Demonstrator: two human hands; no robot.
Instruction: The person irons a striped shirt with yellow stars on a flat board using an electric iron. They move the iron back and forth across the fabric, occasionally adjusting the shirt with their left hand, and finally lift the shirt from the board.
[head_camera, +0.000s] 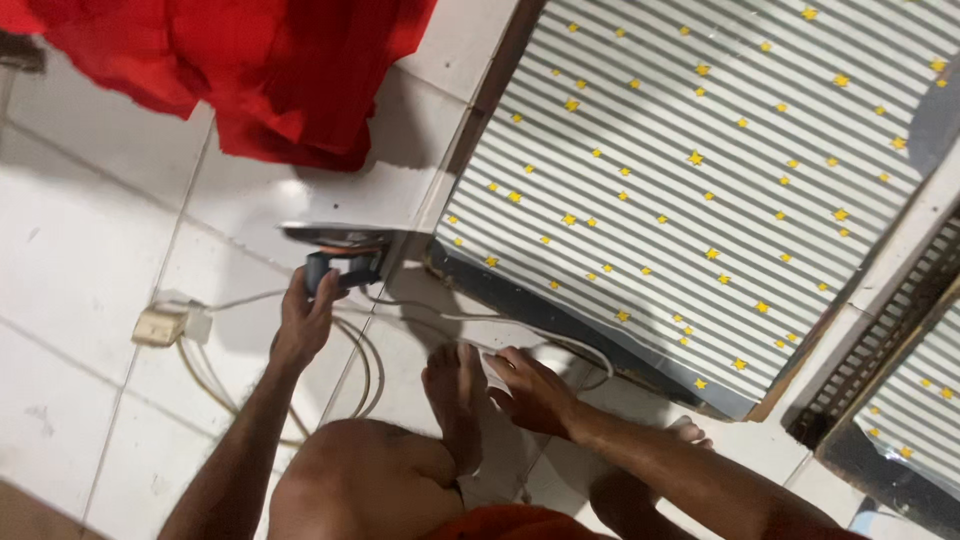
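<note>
red cloth (250, 70) cut off at top, striped mat (700, 180) cropped right

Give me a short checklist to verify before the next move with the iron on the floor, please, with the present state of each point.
1. Left hand grips the dark handle of the metal-soled clothes iron: ok.
2. Iron stands on its heel on the white floor tiles: ok.
3. White cord is clear of the bare foot: not ok, it runs beside it.
4. Right hand rests on the cord: cannot tell.
5. Striped padded board with yellow stars lies flat: ok.
6. Red cloth is away from the iron: ok.
</note>
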